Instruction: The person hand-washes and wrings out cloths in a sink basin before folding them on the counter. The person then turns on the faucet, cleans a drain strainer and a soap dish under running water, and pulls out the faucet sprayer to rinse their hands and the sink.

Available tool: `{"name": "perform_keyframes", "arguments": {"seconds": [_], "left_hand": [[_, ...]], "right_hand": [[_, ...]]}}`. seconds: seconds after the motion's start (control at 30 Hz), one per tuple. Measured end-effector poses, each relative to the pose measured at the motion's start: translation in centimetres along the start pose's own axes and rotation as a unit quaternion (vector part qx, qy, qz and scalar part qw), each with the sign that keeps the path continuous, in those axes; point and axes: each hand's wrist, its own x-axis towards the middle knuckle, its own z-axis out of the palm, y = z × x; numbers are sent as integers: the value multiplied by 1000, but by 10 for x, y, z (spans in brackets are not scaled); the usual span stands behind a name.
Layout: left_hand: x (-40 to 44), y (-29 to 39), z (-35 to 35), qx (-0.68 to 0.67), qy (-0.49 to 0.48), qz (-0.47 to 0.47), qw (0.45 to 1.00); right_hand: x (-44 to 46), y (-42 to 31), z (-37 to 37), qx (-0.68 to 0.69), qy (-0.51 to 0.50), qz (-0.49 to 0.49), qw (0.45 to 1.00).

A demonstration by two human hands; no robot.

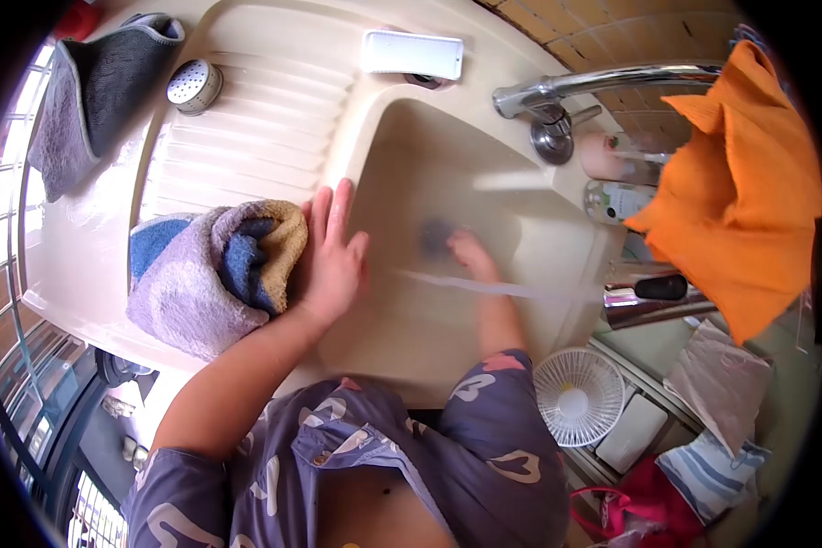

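Note:
My left hand (333,260) rests on the left rim of the beige sink (411,347), its fingers stretched out and apart. It lies against a bundle of folded towels (196,283) in lilac, blue and tan, without gripping them. Down in the basin, my right hand (468,252) has its fingers curled beside a blurred dark bluish patch (436,237) on the bottom. Whether that patch is the drain or something lying over it, I cannot make out. Its fingertips are blurred too. A pale translucent streak (502,287) crosses above my right forearm.
A chrome tap (550,128) stands behind the basin, with an orange cloth (740,192) hanging at right. Bottles (612,201) line the right rim. On the drainboard (247,119) are a perforated metal cup (194,87) and a grey cloth (110,91). A white tray (413,55) sits at the back.

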Motion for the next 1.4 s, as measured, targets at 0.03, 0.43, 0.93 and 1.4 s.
{"name": "perform_keyframes", "arguments": {"seconds": [0.03, 0.43, 0.93, 1.4], "left_hand": [[0, -1, 0, 0, 2, 5, 1000], [-3, 1, 7, 13, 24, 14, 1000], [-5, 1, 9, 23, 32, 26, 999], [-3, 2, 5, 4, 17, 14, 1000]], "right_hand": [[-22, -1, -10, 26, -14, -1, 1000], [-272, -9, -61, 320, 31, 72, 944], [-171, -12, 29, 14, -86, 95, 992], [-28, -25, 102, -251, 221, -95, 937]]}}
